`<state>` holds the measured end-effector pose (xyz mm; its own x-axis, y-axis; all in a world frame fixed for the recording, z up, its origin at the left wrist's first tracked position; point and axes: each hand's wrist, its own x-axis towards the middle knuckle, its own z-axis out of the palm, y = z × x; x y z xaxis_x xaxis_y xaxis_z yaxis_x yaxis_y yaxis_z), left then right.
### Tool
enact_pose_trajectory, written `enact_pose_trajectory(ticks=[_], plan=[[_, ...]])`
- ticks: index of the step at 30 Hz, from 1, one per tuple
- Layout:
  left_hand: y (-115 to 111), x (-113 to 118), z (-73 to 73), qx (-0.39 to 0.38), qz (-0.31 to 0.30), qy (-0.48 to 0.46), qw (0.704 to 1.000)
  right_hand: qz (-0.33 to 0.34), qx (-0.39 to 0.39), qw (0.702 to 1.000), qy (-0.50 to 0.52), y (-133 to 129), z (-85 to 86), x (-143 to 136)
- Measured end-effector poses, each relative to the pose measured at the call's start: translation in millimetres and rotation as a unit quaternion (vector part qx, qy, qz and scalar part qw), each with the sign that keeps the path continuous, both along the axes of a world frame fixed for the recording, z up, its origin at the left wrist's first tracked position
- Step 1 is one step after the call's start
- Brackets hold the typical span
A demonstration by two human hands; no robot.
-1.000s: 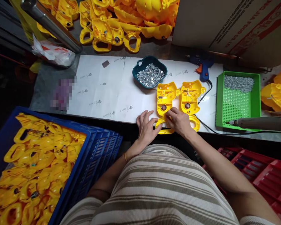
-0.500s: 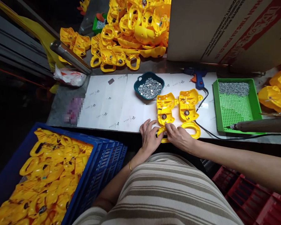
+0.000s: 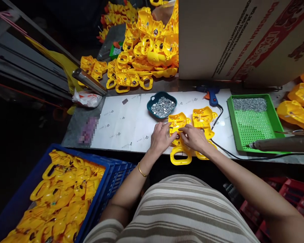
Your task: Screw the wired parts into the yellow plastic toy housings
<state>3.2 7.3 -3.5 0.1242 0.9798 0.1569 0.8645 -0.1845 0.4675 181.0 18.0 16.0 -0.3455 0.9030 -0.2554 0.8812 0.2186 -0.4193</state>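
Observation:
Two yellow plastic shells with ring handles lie side by side at the front edge of the white-covered table. Over the left side of the left shell (image 3: 178,118) is my left hand (image 3: 161,137), its fingers bent and its thumb reaching to the shell's middle. My right hand (image 3: 192,136) comes from the right, fingertips pressed together at the middle of the same shell, near a round metal part. What the fingertips pinch is too small to make out. The right shell (image 3: 202,116) is partly hidden behind my right hand.
Behind the shells are a dark green bowl of small metal pieces (image 3: 163,106) and a blue glue gun (image 3: 212,96) with a black cord. A green basket (image 3: 253,148) and a metal rod stand right. Yellow shells fill a blue crate (image 3: 105,168); a carton (image 3: 207,44) stands behind.
Both hands have moved from the left shell's handle up to its middle, leaving the handle uncovered. The camera view has also shifted.

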Motion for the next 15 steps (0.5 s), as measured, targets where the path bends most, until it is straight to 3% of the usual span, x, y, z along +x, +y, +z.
enact_pose_trajectory(ticks=[3,6,10,15], plan=[[14.8,3.6,6.5,-0.069,-0.029,0.025,0.997,-0.001,-0.014,1.000,-0.015,1.7,-4.5,-6.0],[22.0,1.7,12.4,-0.125,-0.026,-0.034,0.991,-0.005,-0.009,1.000,0.005,2.6,-6.8,-6.4],[26.7,-1.8,14.2,-0.144,-0.013,-0.103,0.984,-0.016,-0.004,1.000,0.023,4.6,-9.1,-5.7],[28.1,-0.3,6.3,-0.243,0.025,-0.269,0.932,-0.038,-0.003,0.998,0.043,7.3,-10.2,-6.1]])
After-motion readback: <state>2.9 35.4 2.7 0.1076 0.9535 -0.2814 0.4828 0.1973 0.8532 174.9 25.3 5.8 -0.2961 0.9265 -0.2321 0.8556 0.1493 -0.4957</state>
